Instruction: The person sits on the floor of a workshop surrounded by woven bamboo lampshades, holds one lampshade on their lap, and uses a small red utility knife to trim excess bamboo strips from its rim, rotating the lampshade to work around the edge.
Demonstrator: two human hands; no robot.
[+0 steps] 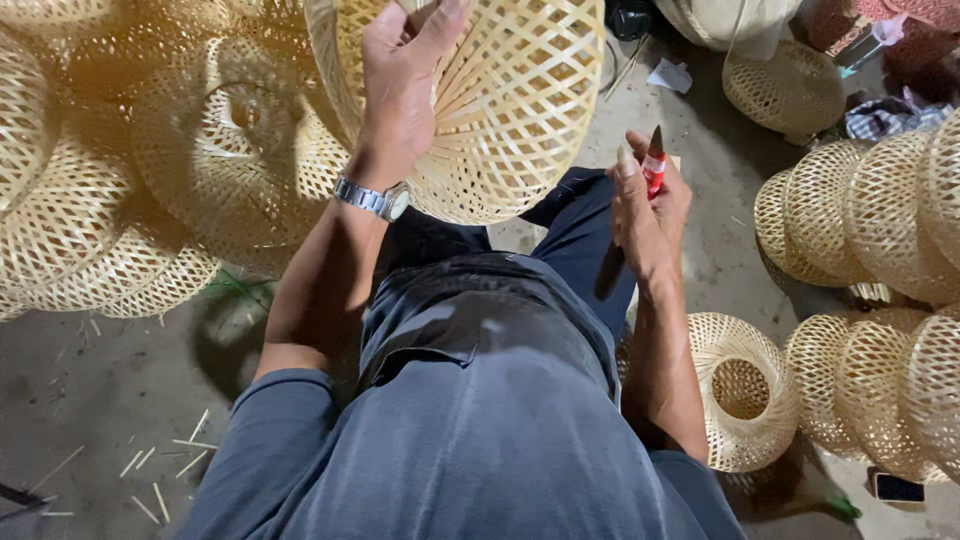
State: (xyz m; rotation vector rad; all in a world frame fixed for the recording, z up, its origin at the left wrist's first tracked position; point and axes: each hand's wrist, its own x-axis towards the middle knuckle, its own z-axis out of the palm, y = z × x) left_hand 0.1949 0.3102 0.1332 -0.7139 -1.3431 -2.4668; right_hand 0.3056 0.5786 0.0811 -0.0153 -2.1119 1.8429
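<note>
Head view, lit by a bright, warm source from above and ahead. The woven basket [500, 100] held at top centre is strongly lit and nearly washed out. A dark shadow lies on the concrete floor [110, 380] under the left arm. Corners darken, and baskets at the left edge look soft. Straight lines bow slightly toward the edges.

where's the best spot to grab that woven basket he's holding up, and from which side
Probably the rim of the basket, from the left, as the left hand does now, fingers hooked over the edge. The open weave looks thin and springy, so the dome would likely flex; the rim looks stiffer. The right hand holds a red-handled knife, so only the left is free.
</note>
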